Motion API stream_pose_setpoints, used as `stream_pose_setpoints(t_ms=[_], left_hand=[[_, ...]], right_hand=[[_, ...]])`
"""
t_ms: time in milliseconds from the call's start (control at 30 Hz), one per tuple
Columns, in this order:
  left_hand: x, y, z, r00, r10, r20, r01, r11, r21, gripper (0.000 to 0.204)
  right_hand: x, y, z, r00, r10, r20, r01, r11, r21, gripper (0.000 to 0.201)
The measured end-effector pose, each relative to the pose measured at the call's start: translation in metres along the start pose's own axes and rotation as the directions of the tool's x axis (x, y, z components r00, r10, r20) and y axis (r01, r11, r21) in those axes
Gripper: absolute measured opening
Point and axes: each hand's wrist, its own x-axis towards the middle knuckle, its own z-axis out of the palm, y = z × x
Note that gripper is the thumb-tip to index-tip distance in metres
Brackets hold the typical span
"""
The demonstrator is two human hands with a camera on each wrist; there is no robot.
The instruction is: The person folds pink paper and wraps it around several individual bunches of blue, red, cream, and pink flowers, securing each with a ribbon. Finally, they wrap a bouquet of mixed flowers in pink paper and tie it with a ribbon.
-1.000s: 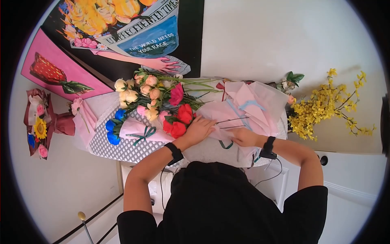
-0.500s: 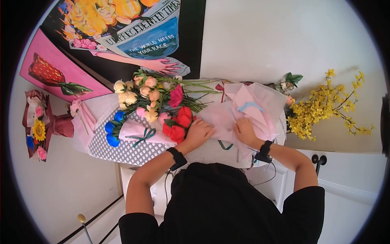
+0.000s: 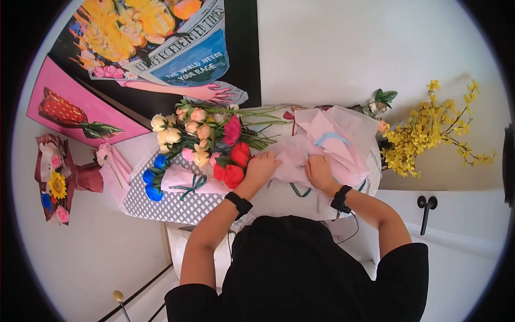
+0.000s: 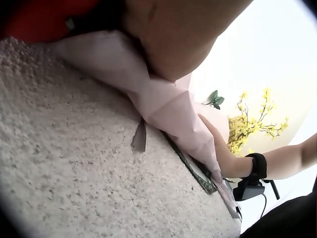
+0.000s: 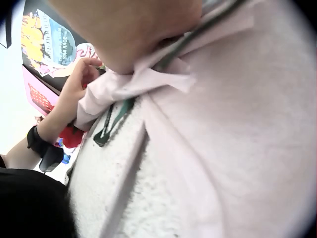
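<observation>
Pale pink wrapping paper [image 3: 292, 155] lies across the table around a bunch of red flowers [image 3: 234, 170]. My left hand [image 3: 262, 169] grips the gathered paper just right of the red blooms; its bent fingers also show in the right wrist view. Farther right, my right hand [image 3: 320, 173] holds the folded-over paper with curled fingers. The wider paper end, with a light blue strip [image 3: 331, 138], spreads beyond that hand. A dark green ribbon [image 5: 116, 121] emerges from under the paper between the hands. The stems are hidden inside the wrap.
Peach and cream roses [image 3: 197, 126] with long green stems lie behind. A pink-wrapped bunch of blue flowers [image 3: 154, 177] lies left on the patterned cloth [image 3: 161, 206]. Yellow blossom branches [image 3: 405, 145] stand at the right end. Two flower pictures [image 3: 86, 107] lean at the back left.
The paper has been folded over the thin dark stems that showed between the hands, covering them. My right hand has moved slightly up from the paper's near edge.
</observation>
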Motion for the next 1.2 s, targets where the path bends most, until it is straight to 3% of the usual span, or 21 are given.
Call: stream_pose_setpoints(t_ms=[33,100,233,300,433,500,533,600,700,733,800,833,900,933,1000,1033,1100,1133,1200], left_hand=[[0.001,0.002,-0.006,1.0,0.008,-0.002,-0.008,1.0,0.009,0.038],[0.0,0.008,-0.016,0.935,0.17,-0.312,-0.127,0.98,0.154,0.063],[0.002,0.009,-0.013,0.935,0.149,-0.323,-0.127,0.988,0.088,0.071],[0.002,0.006,-0.006,0.925,0.12,-0.362,-0.146,0.988,-0.045,0.06],[-0.002,0.002,-0.008,0.97,0.143,-0.196,-0.155,0.987,-0.047,0.043],[-0.002,-0.002,-0.004,0.955,0.196,-0.224,-0.215,0.975,-0.06,0.032],[-0.003,-0.003,-0.003,0.955,0.194,-0.223,-0.212,0.975,-0.062,0.032],[-0.002,-0.006,-0.002,0.897,0.277,-0.344,-0.331,0.937,-0.112,0.032],[-0.006,-0.007,-0.005,0.879,0.324,-0.35,-0.396,0.905,-0.155,0.033],[-0.008,-0.007,-0.006,0.88,0.323,-0.348,-0.394,0.906,-0.156,0.033],[-0.013,-0.006,-0.01,0.963,0.21,-0.168,-0.264,0.86,-0.436,0.033],[-0.014,-0.006,-0.013,0.964,0.209,-0.167,-0.262,0.862,-0.435,0.033],[-0.016,-0.005,-0.018,0.99,0.122,-0.069,-0.139,0.795,-0.591,0.034],[-0.016,-0.001,-0.023,0.99,0.12,-0.069,-0.138,0.795,-0.591,0.034],[-0.018,0.005,-0.032,0.946,0.291,-0.143,-0.315,0.929,-0.194,0.03],[-0.018,0.003,-0.028,0.947,0.288,-0.143,-0.312,0.93,-0.194,0.03],[-0.018,-0.005,-0.018,0.831,0.517,-0.205,-0.507,0.856,0.103,0.022],[-0.02,-0.005,-0.017,0.833,0.515,-0.202,-0.506,0.857,0.102,0.022],[-0.022,-0.004,-0.013,0.711,0.657,-0.25,-0.552,0.743,0.379,0.016]], right_hand=[[0.001,0.0,0.0,1.0,0.005,-0.012,-0.005,1.0,0.001,0.012],[0.003,0.001,-0.001,0.998,0.045,-0.04,-0.043,0.997,0.064,0.02],[0.011,-0.001,-0.015,0.994,0.111,0.013,-0.112,0.985,0.135,0.028],[0.016,0.003,-0.014,0.996,0.085,0.017,-0.086,0.983,0.162,0.03],[0.024,0.002,-0.021,0.994,0.077,0.077,-0.092,0.971,0.22,0.025],[0.025,0.002,-0.02,0.996,-0.001,0.085,-0.021,0.966,0.259,0.023],[0.026,0.002,-0.02,0.996,-0.001,0.088,-0.022,0.965,0.26,0.023],[0.028,0.002,-0.021,0.992,-0.067,0.103,0.036,0.96,0.277,0.023],[0.029,0.006,-0.012,0.988,-0.134,0.082,0.11,0.963,0.244,0.023],[0.029,0.003,-0.014,0.988,-0.132,0.084,0.108,0.963,0.247,0.023],[0.03,-0.001,-0.018,0.978,-0.195,0.074,0.18,0.968,0.175,0.018],[0.03,-0.003,-0.019,0.978,-0.195,0.074,0.18,0.967,0.178,0.018],[0.027,-0.007,-0.019,0.919,-0.379,0.106,0.385,0.922,-0.042,0.015],[0.024,-0.008,-0.018,0.919,-0.38,0.106,0.386,0.922,-0.041,0.015],[0.017,-0.007,-0.014,0.867,-0.474,0.153,0.495,0.854,-0.158,0.013],[0.015,-0.008,-0.015,0.866,-0.476,0.153,0.497,0.854,-0.155,0.013],[0.011,-0.01,-0.015,0.856,-0.493,0.156,0.515,0.84,-0.171,0.011],[0.012,-0.013,-0.018,0.856,-0.492,0.157,0.514,0.841,-0.168,0.011],[0.012,-0.016,-0.025,0.84,-0.513,0.178,0.541,0.818,-0.198,0.012]])
